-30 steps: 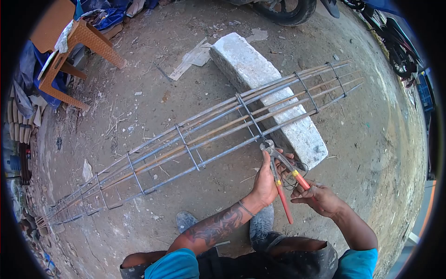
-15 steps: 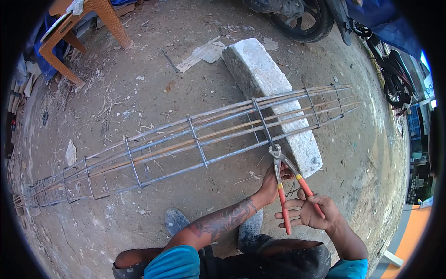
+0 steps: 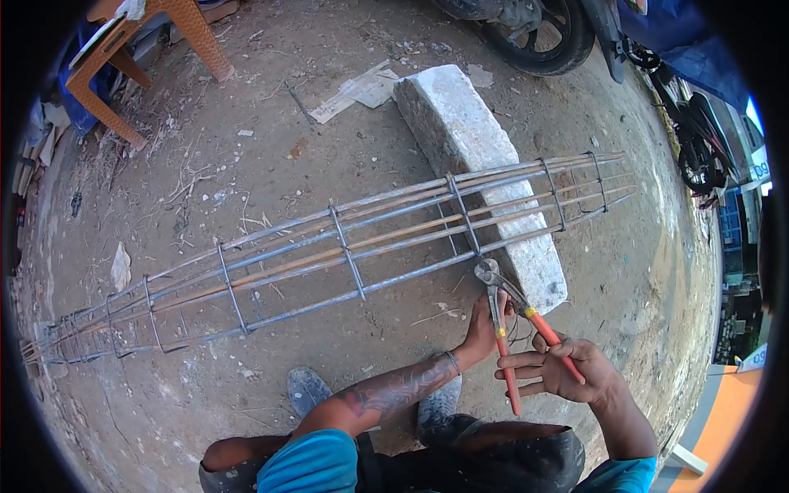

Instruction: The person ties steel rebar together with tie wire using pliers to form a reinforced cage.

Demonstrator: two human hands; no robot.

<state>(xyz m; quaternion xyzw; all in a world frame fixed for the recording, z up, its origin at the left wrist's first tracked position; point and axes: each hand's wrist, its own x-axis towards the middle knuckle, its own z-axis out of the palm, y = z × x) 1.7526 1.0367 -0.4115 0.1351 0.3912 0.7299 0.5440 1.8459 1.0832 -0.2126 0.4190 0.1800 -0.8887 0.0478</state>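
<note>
My right hand (image 3: 567, 370) holds red-handled pincers (image 3: 498, 289), with the handles spread apart between thumb and fingers. The jaws of the pincers sit right at the near bar of a long steel rebar cage (image 3: 353, 251), close to one of its square stirrups. Behind the pincers, my left hand (image 3: 481, 324) is closed near the jaws, its fingertips partly hidden. Thin dark tie wire (image 3: 516, 333) loops out beside those fingers. Beneath its right part, the cage crosses a pale stone block (image 3: 464, 115).
A brown plastic chair (image 3: 193, 37) stands at the upper left. At the top right is a motorbike wheel (image 3: 546, 37), and another motorbike (image 3: 699, 156) is farther right. Flattened cardboard (image 3: 353, 90) lies on the dirt ground. My shoes (image 3: 308, 390) are just below the cage.
The pincers' head has drawn back slightly from the near bar towards me. Their handles and my right hand have shifted a little to the right. My left hand stays almost in place.
</note>
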